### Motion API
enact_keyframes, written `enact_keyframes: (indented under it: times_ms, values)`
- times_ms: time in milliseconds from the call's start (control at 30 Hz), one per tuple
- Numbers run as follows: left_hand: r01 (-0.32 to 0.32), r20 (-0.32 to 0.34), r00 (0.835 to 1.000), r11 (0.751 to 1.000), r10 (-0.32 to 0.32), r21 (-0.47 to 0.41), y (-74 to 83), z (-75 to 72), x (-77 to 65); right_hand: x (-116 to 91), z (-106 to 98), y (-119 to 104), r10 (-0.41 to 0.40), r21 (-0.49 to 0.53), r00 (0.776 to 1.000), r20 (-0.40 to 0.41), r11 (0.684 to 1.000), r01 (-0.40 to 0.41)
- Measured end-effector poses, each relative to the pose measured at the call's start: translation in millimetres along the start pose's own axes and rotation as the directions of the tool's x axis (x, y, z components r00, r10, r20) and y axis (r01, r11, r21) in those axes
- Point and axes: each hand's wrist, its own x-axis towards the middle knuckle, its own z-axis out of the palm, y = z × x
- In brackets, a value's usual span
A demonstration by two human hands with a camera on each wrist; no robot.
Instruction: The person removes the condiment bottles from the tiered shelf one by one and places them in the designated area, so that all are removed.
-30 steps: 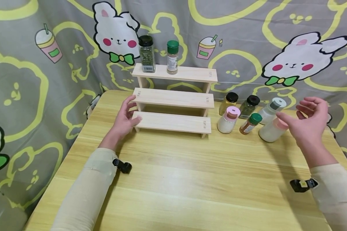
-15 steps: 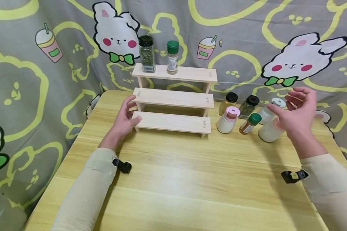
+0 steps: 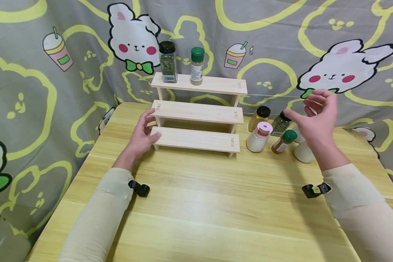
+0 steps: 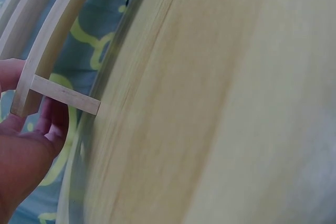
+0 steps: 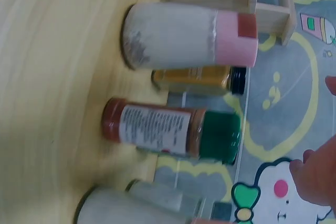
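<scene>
My left hand [image 3: 141, 136] grips the left end of a three-tier wooden rack [image 3: 196, 111], its thumb on the lowest board. My right hand [image 3: 319, 118] is raised over the right-hand group of jars, fingers loosely bent and holding nothing. Nearest to it are a black-lidded herb jar [image 3: 280, 125], a green-capped spice bottle [image 3: 282, 143] with red-brown contents, and a white shaker [image 3: 304, 153] whose top it hides. Another pale bottle [image 3: 298, 134] is mostly hidden behind this hand. Left of them stand a pink-capped shaker [image 3: 258, 139] and a black-lidded yellow jar [image 3: 258, 119].
On the rack's top tier stand a tall black-lidded jar of green herbs [image 3: 169, 66] and a green-capped bottle [image 3: 197, 67]. A patterned grey curtain [image 3: 268, 22] hangs right behind the wooden table [image 3: 196, 203].
My right hand has moved left and farther back, from beyond the pale shakers to above the middle jars. The left hand stays on the rack, which has not moved.
</scene>
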Motion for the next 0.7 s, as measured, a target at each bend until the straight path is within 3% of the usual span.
enact_keyframes:
  times_ms: [233, 700]
  values:
    - [0.006, 0.009, 1.0, 1.0, -0.006, 0.016, 21.7, 6.2, -9.6, 4, 20, -5, -0.045, -0.072, 0.997, 0.057, 0.996, 0.049]
    - [0.002, 0.002, 1.0, 1.0, -0.002, 0.016, 22.8, 5.9, -9.6, 9, 67, -26, -0.085, 0.0, 0.99, 0.113, 0.996, 0.086]
